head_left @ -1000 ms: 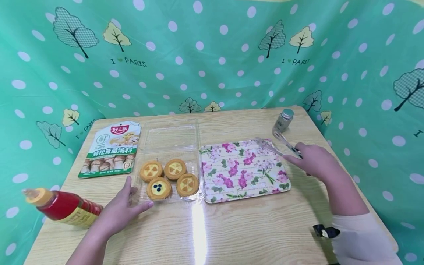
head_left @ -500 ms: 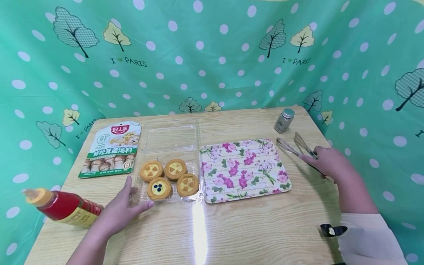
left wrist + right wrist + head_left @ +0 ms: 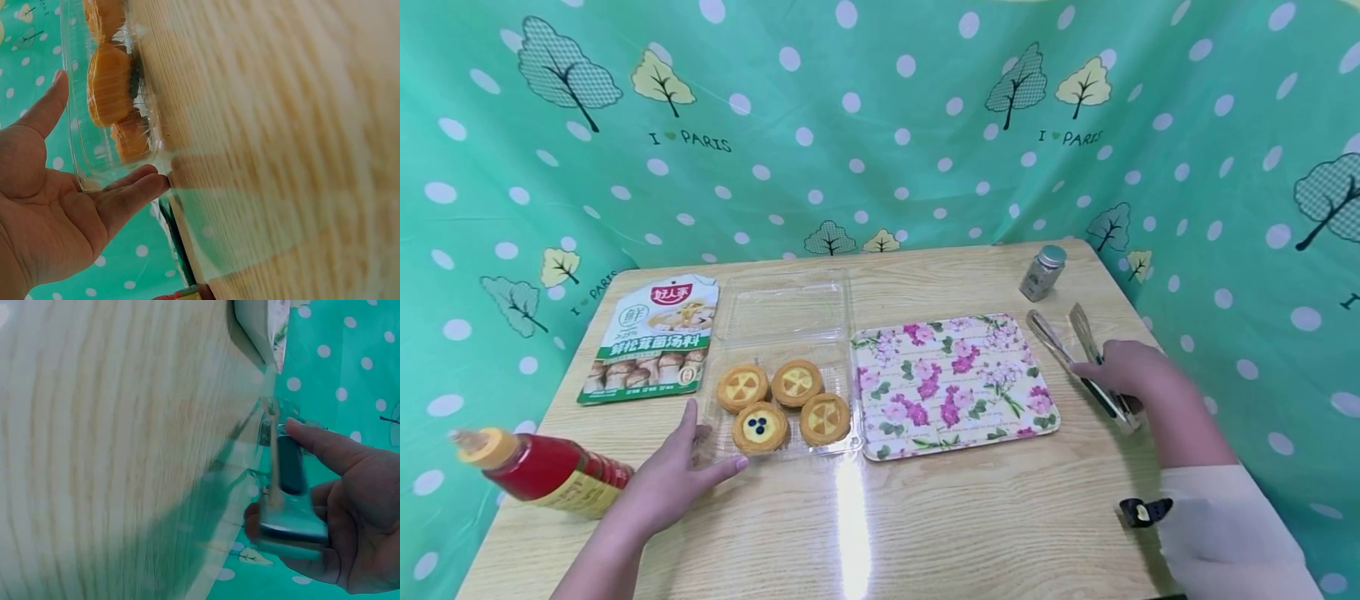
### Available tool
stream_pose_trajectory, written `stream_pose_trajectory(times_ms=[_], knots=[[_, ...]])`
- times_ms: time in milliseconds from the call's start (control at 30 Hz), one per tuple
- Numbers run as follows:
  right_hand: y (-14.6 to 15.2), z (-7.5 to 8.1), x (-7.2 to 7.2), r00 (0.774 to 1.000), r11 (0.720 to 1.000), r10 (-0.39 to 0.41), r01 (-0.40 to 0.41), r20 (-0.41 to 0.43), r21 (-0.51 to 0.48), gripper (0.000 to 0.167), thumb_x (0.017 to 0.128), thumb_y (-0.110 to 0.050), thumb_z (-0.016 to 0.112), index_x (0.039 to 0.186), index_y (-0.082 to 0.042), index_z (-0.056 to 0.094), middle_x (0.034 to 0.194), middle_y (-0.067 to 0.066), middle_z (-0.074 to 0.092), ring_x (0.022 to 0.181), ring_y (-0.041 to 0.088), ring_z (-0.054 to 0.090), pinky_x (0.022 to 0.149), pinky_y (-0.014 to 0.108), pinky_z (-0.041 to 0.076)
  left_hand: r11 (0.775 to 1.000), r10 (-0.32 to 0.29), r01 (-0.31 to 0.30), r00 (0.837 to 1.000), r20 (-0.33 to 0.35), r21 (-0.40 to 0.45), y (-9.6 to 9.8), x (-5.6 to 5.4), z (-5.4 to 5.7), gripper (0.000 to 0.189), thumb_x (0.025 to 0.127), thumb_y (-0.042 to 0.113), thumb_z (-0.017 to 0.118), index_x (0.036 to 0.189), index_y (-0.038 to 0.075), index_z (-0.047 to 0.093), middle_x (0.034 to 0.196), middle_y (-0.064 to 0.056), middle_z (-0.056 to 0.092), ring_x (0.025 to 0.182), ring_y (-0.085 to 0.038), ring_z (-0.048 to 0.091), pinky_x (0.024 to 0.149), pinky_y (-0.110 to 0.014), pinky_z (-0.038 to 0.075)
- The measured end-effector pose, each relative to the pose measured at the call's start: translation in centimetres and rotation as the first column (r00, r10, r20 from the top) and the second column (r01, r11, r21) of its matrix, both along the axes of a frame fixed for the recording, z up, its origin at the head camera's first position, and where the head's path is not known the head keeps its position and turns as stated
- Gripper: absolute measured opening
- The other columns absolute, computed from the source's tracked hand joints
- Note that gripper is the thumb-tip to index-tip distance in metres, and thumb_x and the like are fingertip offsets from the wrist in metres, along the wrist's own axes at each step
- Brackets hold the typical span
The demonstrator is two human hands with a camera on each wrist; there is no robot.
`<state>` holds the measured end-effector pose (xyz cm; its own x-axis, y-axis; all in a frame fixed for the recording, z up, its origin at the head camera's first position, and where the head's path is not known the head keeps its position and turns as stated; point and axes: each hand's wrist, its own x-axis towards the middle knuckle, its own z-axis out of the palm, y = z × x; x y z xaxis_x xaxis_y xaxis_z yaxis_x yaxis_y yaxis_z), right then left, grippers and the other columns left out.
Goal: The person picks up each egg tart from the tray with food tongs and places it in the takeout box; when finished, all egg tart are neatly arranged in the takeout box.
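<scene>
My right hand (image 3: 1131, 371) holds metal tongs (image 3: 1051, 335) at the table's right side, the two arms spread and pointing to the back. In the right wrist view the thumb lies along the dark grip of the tongs (image 3: 290, 464), close over the table. My left hand (image 3: 673, 479) has its thumb and fingers spread around the near left corner of a clear plastic box (image 3: 786, 312). The left wrist view shows those fingers straight, with the fingertips right at the box's wall (image 3: 76, 134). Several egg tarts (image 3: 760, 427) sit in the box's near half; its lid is folded back.
A floral tray (image 3: 955, 383) lies between the box and the tongs. Behind the tongs stands a small jar (image 3: 1042, 275) with a teal lid. A soup seasoning packet (image 3: 655, 342) lies at the back left; a red sauce bottle (image 3: 553, 471) is near my left forearm.
My right hand has carried the tongs away from the tray's far right corner, rightward and toward me, then lower beside the tray. The left hand has stayed in place.
</scene>
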<state>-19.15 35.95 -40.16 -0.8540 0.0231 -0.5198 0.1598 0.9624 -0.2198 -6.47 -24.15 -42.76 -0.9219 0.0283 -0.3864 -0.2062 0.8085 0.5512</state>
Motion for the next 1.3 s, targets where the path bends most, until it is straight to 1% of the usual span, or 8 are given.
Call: stream_pose_trajectory(times_ms=[133, 533, 700, 800, 867, 967, 1167, 1300], knots=[[-0.4, -0.3, 0.2, 0.997, 0.998, -0.048, 0.05, 0.057, -0.039, 0.062, 0.094, -0.055, 0.056, 0.101, 0.007, 0.051, 0.07, 0.014, 0.058, 0.055, 0.022, 0.058, 0.048, 0.033, 0.048, 1.0, -0.002, 0.002, 1.0, -0.006, 0.005, 0.0, 0.0, -0.1, 0.13, 0.079, 0.074, 0.061, 0.152, 0.007, -0.023, 0.153, -0.031, 0.031, 0.137, -0.056, 0.028, 0.106, -0.071, 0.027], [-0.8, -1.0, -0.2, 0.996, 0.996, -0.064, 0.068, 0.055, -0.064, 0.057, 0.094, -0.052, 0.057, 0.097, 0.005, 0.053, 0.073, 0.016, 0.061, 0.058, 0.025, 0.062, 0.052, 0.036, 0.053, 1.0, 0.009, -0.009, 1.0, -0.007, 0.013, 0.0, 0.1, 0.0, 0.13, 0.079, 0.072, 0.063, 0.152, 0.008, -0.023, 0.154, -0.032, 0.028, 0.139, -0.057, 0.023, 0.107, -0.072, 0.024], [-1.3, 0.1, -0.2, 0.998, 0.999, -0.032, 0.032, 0.048, -0.003, 0.07, 0.091, -0.065, 0.054, 0.095, 0.005, 0.055, 0.065, 0.011, 0.057, 0.054, 0.022, 0.058, 0.049, 0.033, 0.048, 0.998, 0.013, -0.012, 1.0, -0.023, 0.061, -0.2, 0.1, 0.1, 0.128, 0.08, 0.067, 0.066, 0.153, 0.011, -0.023, 0.157, -0.036, 0.013, 0.138, -0.059, 0.02, 0.108, -0.071, 0.023], [-2.2, 1.4, -0.5, 1.0, 1.0, 0.011, -0.011, 0.014, 0.028, 0.089, 0.086, -0.076, 0.049, 0.112, 0.009, 0.055, 0.061, 0.007, 0.052, 0.048, 0.018, 0.052, 0.047, 0.031, 0.043, 0.994, 0.017, -0.014, 0.999, -0.029, 0.109, -0.6, 0.0, 0.3, 0.124, 0.084, 0.063, 0.065, 0.152, 0.015, -0.026, 0.158, -0.036, 0.004, 0.137, -0.061, 0.022, 0.106, -0.072, 0.026], [-3.1, 2.4, -0.7, 0.999, 0.998, 0.047, -0.047, -0.013, 0.029, 0.104, 0.084, -0.081, 0.045, 0.136, 0.009, 0.044, 0.061, 0.006, 0.051, 0.046, 0.017, 0.049, 0.046, 0.032, 0.042, 0.991, 0.024, -0.019, 0.999, -0.039, 0.135, -0.9, -0.1, 0.8, 0.119, 0.087, 0.061, 0.063, 0.151, 0.019, -0.029, 0.158, -0.036, -0.004, 0.135, -0.062, 0.024, 0.104, -0.072, 0.029], [-4.9, 3.8, -1.0, 0.989, 0.992, 0.125, -0.125, -0.076, 0.015, 0.113, 0.083, -0.084, 0.039, 0.149, 0.007, 0.029, 0.075, 0.011, 0.057, 0.05, 0.017, 0.05, 0.049, 0.033, 0.042, 0.981, 0.04, -0.027, 0.997, -0.067, 0.191, -1.4, -0.5, 2.1, 0.109, 0.093, 0.058, 0.057, 0.148, 0.028, -0.032, 0.158, -0.031, -0.017, 0.135, -0.064, 0.022, 0.102, -0.073, 0.031], [-9.3, 5.7, -2.3, 0.959, 0.957, 0.204, -0.238, -0.198, -0.164, 0.089, 0.088, -0.075, 0.046, 0.143, -0.005, 0.042, 0.105, 0.015, 0.065, 0.072, 0.02, 0.062, 0.059, 0.035, 0.051, 0.919, 0.087, -0.02, 0.984, -0.154, 0.395, -1.6, -2.0, 6.1, 0.084, 0.101, 0.05, 0.045, 0.15, 0.041, -0.023, 0.165, -0.01, -0.013, 0.146, -0.052, 0.008, 0.105, -0.076, 0.022], [-12.3, 5.8, -4.0, 0.955, 0.892, 0.173, -0.255, -0.24, -0.374, 0.08, 0.09, -0.067, 0.052, 0.146, -0.011, 0.041, 0.122, 0.015, 0.06, 0.092, 0.027, 0.066, 0.067, 0.036, 0.058, 0.868, 0.164, -0.05, 0.968, -0.19, 0.495, -1.3, -3.7, 8.0, 0.075, 0.102, 0.053, 0.038, 0.154, 0.04, -0.014, 0.166, 0.01, -0.01, 0.152, -0.035, 0.001, 0.113, -0.071, 0.01]])
